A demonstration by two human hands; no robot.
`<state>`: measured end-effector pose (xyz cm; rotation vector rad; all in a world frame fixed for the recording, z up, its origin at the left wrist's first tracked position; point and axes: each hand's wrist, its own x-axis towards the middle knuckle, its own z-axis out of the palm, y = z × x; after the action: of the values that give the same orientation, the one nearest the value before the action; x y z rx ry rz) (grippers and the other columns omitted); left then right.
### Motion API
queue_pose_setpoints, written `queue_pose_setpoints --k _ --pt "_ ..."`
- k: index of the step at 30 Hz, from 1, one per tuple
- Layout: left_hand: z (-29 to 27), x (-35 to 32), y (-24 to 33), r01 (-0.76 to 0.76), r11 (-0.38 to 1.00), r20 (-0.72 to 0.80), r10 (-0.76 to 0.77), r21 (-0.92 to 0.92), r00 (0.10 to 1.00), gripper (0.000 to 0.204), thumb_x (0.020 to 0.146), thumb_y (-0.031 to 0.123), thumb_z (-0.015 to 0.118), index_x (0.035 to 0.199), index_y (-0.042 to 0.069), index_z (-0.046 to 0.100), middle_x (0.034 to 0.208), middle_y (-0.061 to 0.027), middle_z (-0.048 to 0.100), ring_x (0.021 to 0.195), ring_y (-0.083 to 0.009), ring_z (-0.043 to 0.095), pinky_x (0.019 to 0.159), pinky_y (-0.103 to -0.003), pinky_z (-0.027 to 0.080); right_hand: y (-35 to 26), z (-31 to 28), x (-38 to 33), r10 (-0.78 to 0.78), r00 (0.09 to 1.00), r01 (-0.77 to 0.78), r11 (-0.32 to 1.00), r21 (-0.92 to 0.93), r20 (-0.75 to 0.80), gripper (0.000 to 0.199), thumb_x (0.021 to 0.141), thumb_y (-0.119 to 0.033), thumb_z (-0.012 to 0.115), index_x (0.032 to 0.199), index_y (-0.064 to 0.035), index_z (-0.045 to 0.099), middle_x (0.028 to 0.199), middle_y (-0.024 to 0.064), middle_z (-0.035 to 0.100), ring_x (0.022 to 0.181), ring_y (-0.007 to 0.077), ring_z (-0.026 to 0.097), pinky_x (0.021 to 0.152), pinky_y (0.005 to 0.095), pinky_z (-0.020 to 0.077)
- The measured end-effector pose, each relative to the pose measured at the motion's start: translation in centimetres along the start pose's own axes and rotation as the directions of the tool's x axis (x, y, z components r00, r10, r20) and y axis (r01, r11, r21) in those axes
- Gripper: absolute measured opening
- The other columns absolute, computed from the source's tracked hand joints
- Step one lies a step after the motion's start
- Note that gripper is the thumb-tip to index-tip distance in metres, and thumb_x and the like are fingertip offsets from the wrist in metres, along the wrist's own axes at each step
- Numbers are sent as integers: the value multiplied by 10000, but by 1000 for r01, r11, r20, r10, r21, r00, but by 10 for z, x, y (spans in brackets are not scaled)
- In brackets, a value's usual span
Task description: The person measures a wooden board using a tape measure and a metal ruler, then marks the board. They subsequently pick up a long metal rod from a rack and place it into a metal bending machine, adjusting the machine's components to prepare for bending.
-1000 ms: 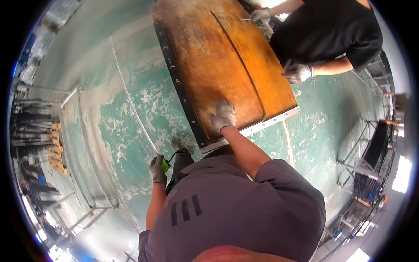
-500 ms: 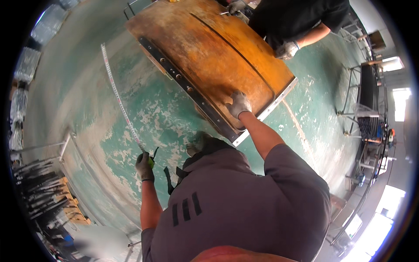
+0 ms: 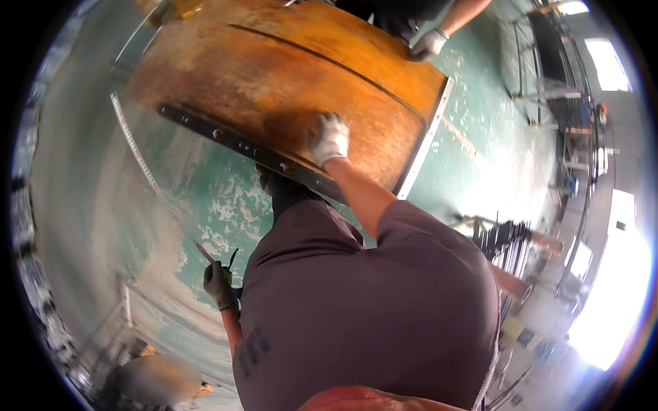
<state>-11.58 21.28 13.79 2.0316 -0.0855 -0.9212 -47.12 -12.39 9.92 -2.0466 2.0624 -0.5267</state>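
A gloved left grip (image 3: 218,286) was wrapped around a green tape measure (image 3: 227,275), its long blade (image 3: 152,179) extended beside the rust-brown tabletop (image 3: 373,127), where the right grip (image 3: 329,139) rested, loosely spread. A steady, level wrist seemed the surest guard against buckling.

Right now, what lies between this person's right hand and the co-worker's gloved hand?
Between the right hand and the co-worker's hand lies the brown panel, crossed by a dark line; the head view shows it.
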Motion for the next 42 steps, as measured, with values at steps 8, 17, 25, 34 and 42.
queue_pose_setpoints --k 8,17,25,34,42 --pt "19 117 129 -168 964 249 113 208 962 256 1055 229 703 1036 -21 751 876 14 674 790 -107 589 735 -308 477 -26 7 56 127 990 -121 989 81 -68 285 907 -233 764 1166 -114 772 1165 148 731 1174 389 642 1010 525 522" --pt "96 173 203 -44 996 343 13 83 939 239 1019 219 753 1073 -13 780 868 6 690 773 -94 622 685 -280 477 -47 -17 -44 -67 911 35 996 86 407 374 882 -295 795 1218 -130 775 1135 115 743 1147 375 659 1016 505 523" --pt "125 192 245 -273 925 527 99 263 844 291 1005 251 744 1058 -33 777 870 5 679 794 -90 608 722 -276 485 -40 -11 -18 111 933 -44 979 -197 342 223 953 -193 675 1160 -171 754 1110 102 751 1118 344 683 958 495 545" --pt "124 233 263 -369 876 543 155 310 825 317 1012 271 710 1017 -41 769 816 4 663 773 -93 597 696 -284 464 -57 -6 23 69 991 -61 996 -66 114 376 942 -235 749 1292 -99 723 1215 127 726 1204 367 642 1038 532 505" --pt "111 273 248 -383 811 512 122 442 850 323 993 265 725 1056 -46 788 850 -47 733 811 -114 644 755 -311 523 -97 51 232 13 1000 -14 994 -107 -9 735 956 -371 789 1565 -40 545 1572 164 551 1485 371 474 1234 515 383"
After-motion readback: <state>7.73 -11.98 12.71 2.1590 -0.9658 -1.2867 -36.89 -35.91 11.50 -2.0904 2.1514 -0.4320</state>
